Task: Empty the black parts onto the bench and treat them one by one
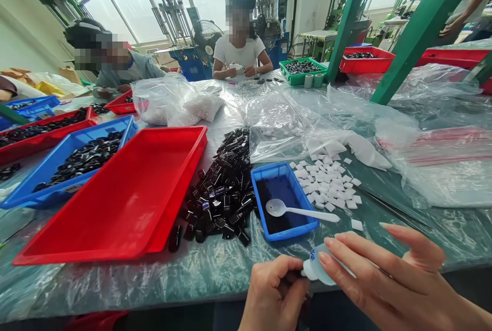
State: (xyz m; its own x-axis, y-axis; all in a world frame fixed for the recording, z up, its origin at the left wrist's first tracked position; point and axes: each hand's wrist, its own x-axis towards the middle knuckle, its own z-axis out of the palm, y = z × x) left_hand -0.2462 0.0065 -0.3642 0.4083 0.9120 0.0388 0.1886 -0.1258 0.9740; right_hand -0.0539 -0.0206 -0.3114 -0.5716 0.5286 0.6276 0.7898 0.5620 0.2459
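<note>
In my right hand [388, 274] is a small translucent squeeze bottle [325, 265] with blue writing, tilted so its tip points left. The fingers lie along the bottle, and the thumb is raised away from it. My left hand [279, 292] is closed at the bottle's tip, pinching a small dark piece that its fingers mostly hide. Beyond the hands stands a blue tray [284, 236] with a dark bottom, a white plastic spoon [307, 212] resting across it. White square pieces [330, 182] lie scattered to the right of this tray. Left of it is a heap of glossy black parts [226, 187].
Black tweezers [392, 208] lie on the plastic-covered table [215, 290]. A large red tray [126, 187] and a blue tray of black parts [65, 187] are at left. Clear bags [280, 116] lie farther back. Two people sit across the table; green posts [426, 34] stand at right.
</note>
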